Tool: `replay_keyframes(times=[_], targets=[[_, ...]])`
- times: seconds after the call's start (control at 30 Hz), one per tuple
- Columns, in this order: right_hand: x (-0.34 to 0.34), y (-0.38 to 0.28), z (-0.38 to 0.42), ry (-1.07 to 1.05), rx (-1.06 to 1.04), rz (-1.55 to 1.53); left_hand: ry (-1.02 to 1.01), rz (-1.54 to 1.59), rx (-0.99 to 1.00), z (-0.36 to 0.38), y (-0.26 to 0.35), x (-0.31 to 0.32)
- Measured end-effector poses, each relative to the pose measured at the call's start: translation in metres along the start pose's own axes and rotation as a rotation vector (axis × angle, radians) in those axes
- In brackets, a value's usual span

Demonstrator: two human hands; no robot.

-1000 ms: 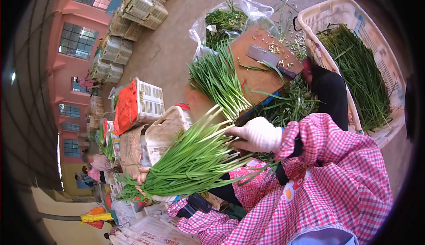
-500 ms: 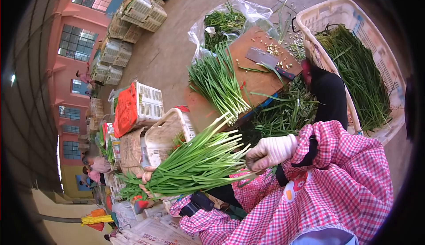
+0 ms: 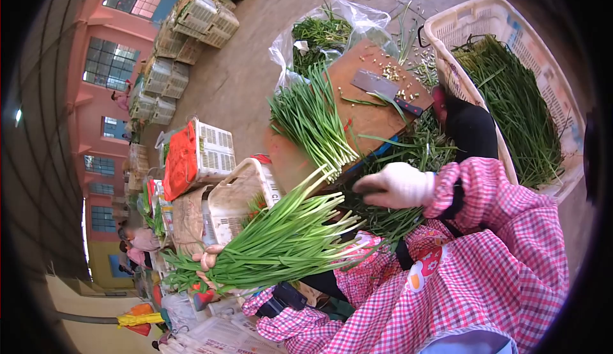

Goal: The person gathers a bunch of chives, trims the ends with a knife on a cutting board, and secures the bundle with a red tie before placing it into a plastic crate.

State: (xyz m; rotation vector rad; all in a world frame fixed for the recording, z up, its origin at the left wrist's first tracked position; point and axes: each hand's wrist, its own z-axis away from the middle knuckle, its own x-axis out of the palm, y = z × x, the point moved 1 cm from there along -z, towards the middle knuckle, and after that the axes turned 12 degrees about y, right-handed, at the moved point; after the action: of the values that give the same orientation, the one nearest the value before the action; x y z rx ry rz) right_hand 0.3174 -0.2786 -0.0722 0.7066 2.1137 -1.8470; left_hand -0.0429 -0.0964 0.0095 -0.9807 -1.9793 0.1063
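Observation:
My left hand (image 3: 209, 259) is closed around a large bunch of garlic chives (image 3: 281, 239), whose pale stem ends fan out to the right. To the right of those stem ends, my right hand (image 3: 402, 185) in a white glove hovers with fingers stretched out and nothing in them. Below it lies a heap of loose green leaves (image 3: 418, 153). A second pile of chives (image 3: 313, 121) rests on the brown cutting board (image 3: 377, 121). Also on the board are a cleaver (image 3: 377, 83) with a dark handle and scattered cut stem ends (image 3: 393, 71).
A large white crate (image 3: 504, 18) full of long greens (image 3: 511, 105) stands at the right. A clear plastic bag (image 3: 370, 15) of greens sits beyond the board. At left are a crate with a red cover (image 3: 182, 162) and a tipped crate (image 3: 223, 194). Stacked crates (image 3: 166, 76) line the wall.
My right hand has come away from the stem ends of the bunch, moving up and right, and its fingers have opened out. My left hand still holds the bunch in nearly the same place.

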Motion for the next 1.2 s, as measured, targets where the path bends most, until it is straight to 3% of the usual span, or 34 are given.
replay_keyframes(times=[0.1,0.13,0.2,0.23,0.3,0.33,0.37,0.43,0.47,0.53,0.57,0.63,0.67,0.73,0.77,0.83,0.87,0.9,0.97,1.03,1.1,1.17,1.2], targets=[[0.032,0.006,-0.03,0.048,-0.007,-0.03,-0.057,0.007,-0.088,0.001,0.003,0.0],[0.038,0.004,-0.037,-0.056,0.077,-0.183,-0.055,0.001,-0.085,0.0,0.0,0.0],[0.045,-0.004,-0.042,-0.228,0.276,-0.559,-0.051,-0.273,0.321,-0.002,-0.007,-0.002],[0.045,-0.007,-0.043,-0.236,0.271,-0.562,-0.05,-0.409,0.526,-0.004,-0.012,-0.004],[0.047,-0.009,-0.043,-0.341,0.461,-0.822,-0.047,-0.678,0.937,-0.008,-0.021,-0.01],[0.052,-0.005,-0.041,-0.267,0.456,-0.838,-0.038,-1.002,1.527,-0.013,-0.023,-0.017],[0.053,-0.004,-0.038,-0.267,0.458,-0.84,-0.035,-1.002,1.528,-0.004,-0.023,-0.013],[0.051,-0.001,-0.031,-0.177,0.529,-0.989,0.041,-1.095,1.27,0.005,-0.019,-0.006],[0.048,-0.003,-0.028,-0.158,0.553,-0.999,0.045,-1.087,1.268,0.011,-0.017,-0.009],[0.05,-0.003,-0.025,-0.118,0.587,-1.035,0.05,-1.249,1.668,-0.013,-0.012,-0.018],[0.052,-0.002,-0.023,-0.085,0.613,-1.068,0.054,-1.244,1.663,-0.007,-0.011,-0.016],[0.06,0.005,-0.022,-0.059,0.596,-1.148,0.021,-1.108,1.218,0.005,-0.009,-0.01],[0.06,0.005,-0.021,-0.05,0.595,-1.206,0.022,-1.108,1.216,0.009,-0.005,-0.011],[0.064,0.009,-0.02,-0.028,0.534,-1.319,-0.287,-0.918,1.2,0.018,0.0,-0.011],[0.059,0.006,-0.017,-0.057,0.518,-1.424,-0.287,-0.918,1.2,0.024,0.002,-0.001],[0.065,0.024,-0.012,-0.174,0.502,-1.572,0.158,-0.103,0.101,0.038,0.002,0.019],[0.051,0.017,-0.007,-0.196,0.509,-1.456,-0.283,-0.526,0.447,0.096,-0.014,0.011],[0.049,0.024,-0.003,-0.278,0.472,-1.424,-0.283,-0.527,0.449,0.097,-0.017,0.014],[0.033,0.029,0.006,-0.417,0.465,-1.099,-0.084,-0.721,0.895,0.097,-0.025,0.022],[0.03,0.051,0.017,-0.544,0.485,-1.016,-0.054,-0.803,0.987,0.089,-0.028,0.018],[0.028,0.065,0.022,-0.585,0.315,-0.802,-0.023,-0.879,1.075,0.088,-0.02,0.019],[0.008,0.057,0.02,-0.619,0.052,-0.053,0.066,-1.238,1.018,0.091,-0.004,0.025],[0.008,0.065,0.024,-0.59,0.023,0.043,0.062,-1.238,1.014,0.068,0.004,0.026]])
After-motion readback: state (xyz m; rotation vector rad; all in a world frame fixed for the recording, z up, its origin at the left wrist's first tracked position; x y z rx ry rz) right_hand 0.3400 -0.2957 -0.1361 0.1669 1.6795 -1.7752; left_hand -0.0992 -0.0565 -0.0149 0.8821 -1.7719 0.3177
